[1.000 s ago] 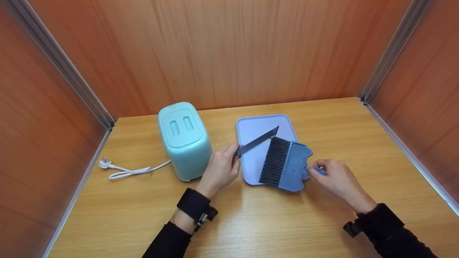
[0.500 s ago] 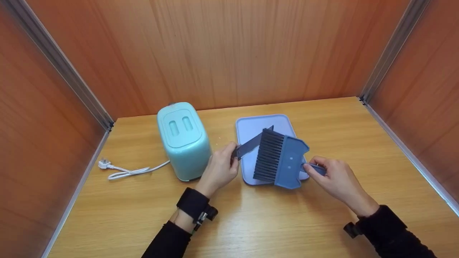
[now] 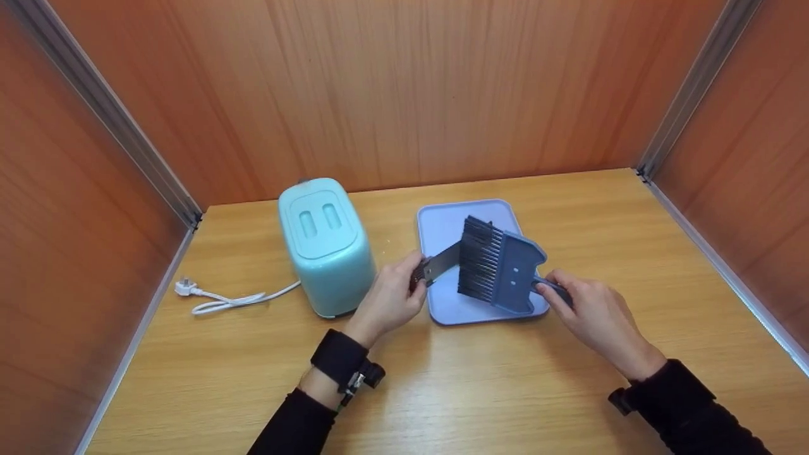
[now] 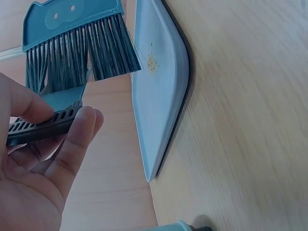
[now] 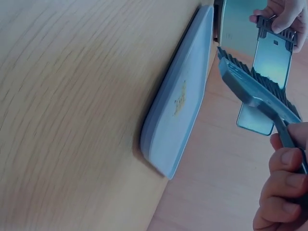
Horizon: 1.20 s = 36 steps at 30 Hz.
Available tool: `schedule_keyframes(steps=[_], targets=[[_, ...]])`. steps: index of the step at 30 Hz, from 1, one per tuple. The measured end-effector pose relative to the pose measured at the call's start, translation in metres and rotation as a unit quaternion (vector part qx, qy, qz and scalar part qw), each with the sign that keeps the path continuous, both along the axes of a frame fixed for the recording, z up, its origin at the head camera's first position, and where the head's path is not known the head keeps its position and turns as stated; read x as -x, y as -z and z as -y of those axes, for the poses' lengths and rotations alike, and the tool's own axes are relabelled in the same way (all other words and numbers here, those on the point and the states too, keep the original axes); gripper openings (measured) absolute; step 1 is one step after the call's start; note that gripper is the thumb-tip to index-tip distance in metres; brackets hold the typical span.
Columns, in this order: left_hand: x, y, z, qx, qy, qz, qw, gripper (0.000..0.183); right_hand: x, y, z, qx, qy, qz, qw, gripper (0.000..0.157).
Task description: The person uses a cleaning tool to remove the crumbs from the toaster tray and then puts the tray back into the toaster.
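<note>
My left hand (image 3: 390,294) pinches the black slotted end of a flat metal crumb tray (image 3: 445,262), held tilted above a lilac tray (image 3: 439,309). My right hand (image 3: 597,316) grips the handle of a blue hand brush (image 3: 515,275) with dark bristles. In the head view the bristles cover the far part of the crumb tray; in the left wrist view they hang over its plate. Small yellowish crumbs (image 4: 152,63) lie in a patch on the lilac tray, also visible as crumbs (image 5: 180,100) in the right wrist view.
A mint-green toaster (image 3: 328,253) stands close to the left of my left hand. Its white cord (image 3: 243,302) and plug (image 3: 185,287) lie on the wooden table (image 3: 442,392). Wooden panels (image 3: 411,95) enclose the back and sides.
The brush has risen and tilted, with its bristles shifting from beside the crumb tray to across it. The crumb tray has turned slightly in my left hand. The toaster stays put.
</note>
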State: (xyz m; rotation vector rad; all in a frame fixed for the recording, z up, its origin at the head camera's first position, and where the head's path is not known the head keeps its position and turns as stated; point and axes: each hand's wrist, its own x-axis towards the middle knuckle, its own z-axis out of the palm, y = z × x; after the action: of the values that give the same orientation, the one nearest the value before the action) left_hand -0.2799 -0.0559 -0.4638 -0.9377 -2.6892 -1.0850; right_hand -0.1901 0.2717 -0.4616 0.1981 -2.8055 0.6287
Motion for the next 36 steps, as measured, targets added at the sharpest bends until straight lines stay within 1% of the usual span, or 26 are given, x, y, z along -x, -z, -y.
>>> schedule_keyframes(steps=[4, 8, 12, 18, 23, 27, 31, 36], targets=[[0.0, -0.001, 0.001, -0.001, -0.007, 0.009, 0.9999, 0.015, 0.001, 0.002, -0.006, -0.012, 0.01, 0.017, 1.0, 0.021], [0.001, -0.003, 0.002, -0.004, -0.017, 0.005, 0.9998, 0.015, 0.002, 0.0, -0.012, -0.016, 0.017, 0.032, 0.999, 0.024], [0.001, -0.003, 0.004, -0.011, -0.034, -0.016, 0.9992, 0.018, 0.0, -0.001, -0.014, -0.02, 0.013, 0.033, 0.999, 0.026], [0.0, -0.001, 0.004, -0.01, -0.05, -0.043, 0.9978, 0.017, -0.001, -0.004, -0.012, 0.009, 0.01, 0.03, 0.999, 0.025], [-0.002, -0.002, 0.003, -0.013, -0.035, -0.052, 0.9979, 0.015, 0.0, -0.006, -0.011, 0.026, 0.021, 0.018, 0.999, 0.027], [-0.002, -0.003, 0.002, -0.018, -0.025, -0.051, 0.9982, 0.014, 0.0, -0.003, -0.012, 0.024, 0.027, 0.022, 0.999, 0.027], [-0.002, -0.003, 0.002, -0.021, -0.025, -0.052, 0.9981, 0.015, 0.0, 0.001, -0.013, 0.023, 0.02, 0.041, 0.999, 0.029], [-0.001, -0.001, 0.003, -0.023, -0.027, -0.077, 0.9964, 0.017, 0.0, 0.002, -0.012, 0.036, 0.001, 0.078, 0.996, 0.028]])
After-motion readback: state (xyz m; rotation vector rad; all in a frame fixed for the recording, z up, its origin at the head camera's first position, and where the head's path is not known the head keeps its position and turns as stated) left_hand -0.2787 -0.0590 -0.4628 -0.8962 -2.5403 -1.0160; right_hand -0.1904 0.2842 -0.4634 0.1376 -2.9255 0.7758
